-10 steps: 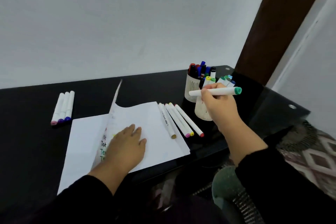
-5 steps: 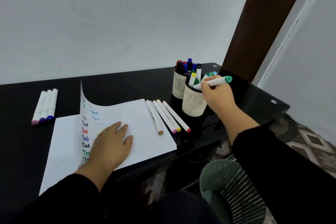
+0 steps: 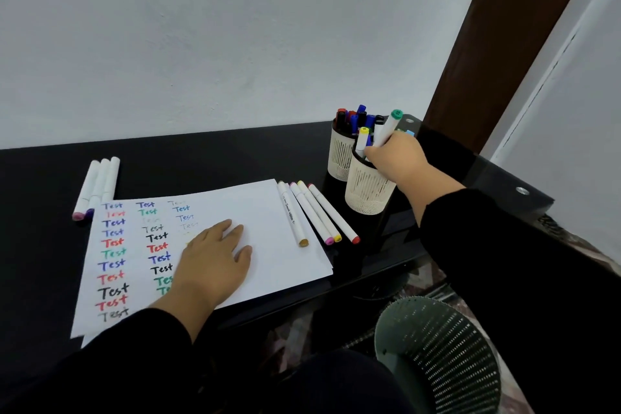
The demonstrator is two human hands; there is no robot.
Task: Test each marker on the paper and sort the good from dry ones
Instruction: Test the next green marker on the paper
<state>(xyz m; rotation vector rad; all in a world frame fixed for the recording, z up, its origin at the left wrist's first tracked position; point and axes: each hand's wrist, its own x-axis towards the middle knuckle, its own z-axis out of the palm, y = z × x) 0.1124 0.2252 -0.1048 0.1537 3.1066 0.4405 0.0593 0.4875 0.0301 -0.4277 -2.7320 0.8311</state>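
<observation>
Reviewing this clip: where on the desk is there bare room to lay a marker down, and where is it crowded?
Bare black desk lies behind the paper, between the three markers at left and the two cups. More lies left of the paper. It is crowded at right: four markers fill the strip between paper and cups, where the right hand grips a green-capped marker.

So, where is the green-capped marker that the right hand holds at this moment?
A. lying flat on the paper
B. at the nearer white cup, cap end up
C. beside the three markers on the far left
B: the right hand grips the green-capped marker tilted, cap up, over the nearer white cup.
</observation>
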